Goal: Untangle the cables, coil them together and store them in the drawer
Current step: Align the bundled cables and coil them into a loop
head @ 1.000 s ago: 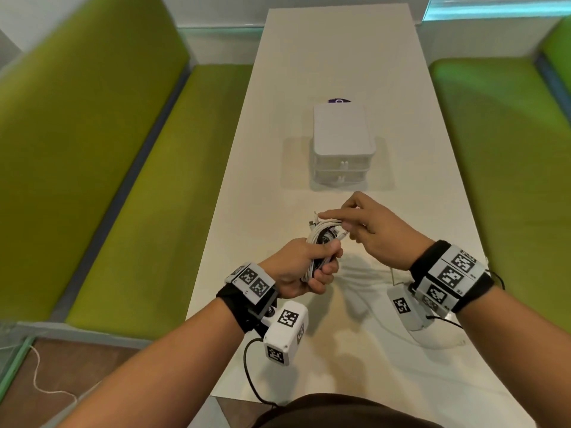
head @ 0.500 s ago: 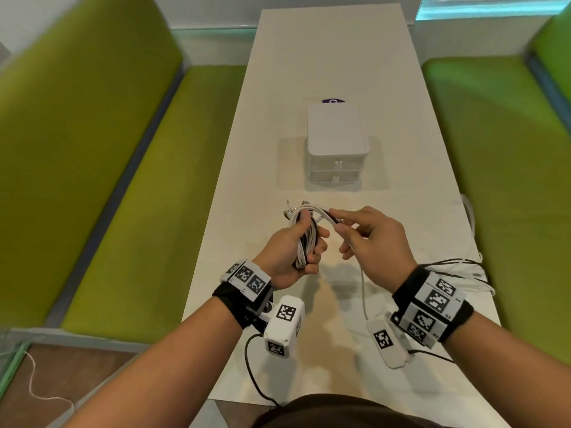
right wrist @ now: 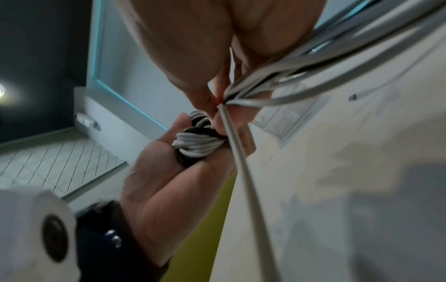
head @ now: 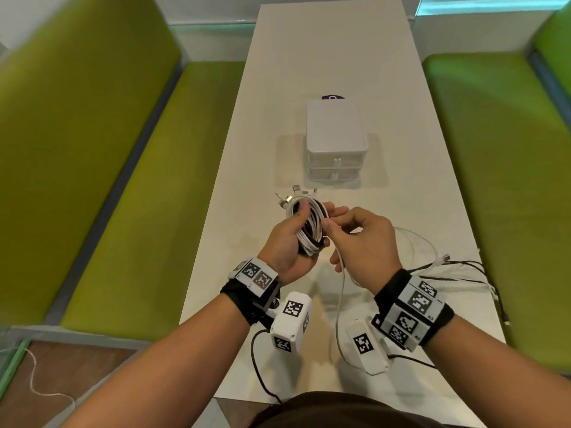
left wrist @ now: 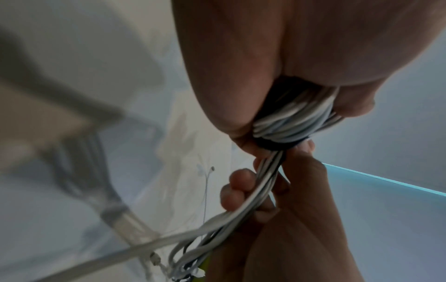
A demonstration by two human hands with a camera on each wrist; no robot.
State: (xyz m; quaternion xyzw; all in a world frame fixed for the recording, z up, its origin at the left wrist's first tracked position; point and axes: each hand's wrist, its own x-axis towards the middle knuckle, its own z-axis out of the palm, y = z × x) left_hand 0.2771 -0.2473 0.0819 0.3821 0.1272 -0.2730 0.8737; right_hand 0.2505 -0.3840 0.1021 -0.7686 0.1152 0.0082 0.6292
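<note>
My left hand [head: 289, 242] grips a coil of white and black cables [head: 310, 225] above the near half of the white table [head: 411, 186]; several plug ends [head: 293, 194] stick out at its top. My right hand [head: 355, 233] pinches the loose strands [head: 341, 273] right beside the coil. In the left wrist view the coil [left wrist: 293, 122] sits in my fist and the strands [left wrist: 263, 181] run down through my right fingers [left wrist: 237, 188]. In the right wrist view the strands [right wrist: 243, 99] pass between thumb and fingertips. A small white drawer unit [head: 336, 140] stands beyond, both drawers closed.
The uncoiled cable tails [head: 445, 264] trail over the table to the right, near its edge. Green benches [head: 139, 180] flank the table on both sides. A dark purple object [head: 332, 97] peeks out behind the drawer unit.
Both hands have moved nearer me and slightly left. My right hand has swung round the coil from its far top to its near right side, laying the strands on.
</note>
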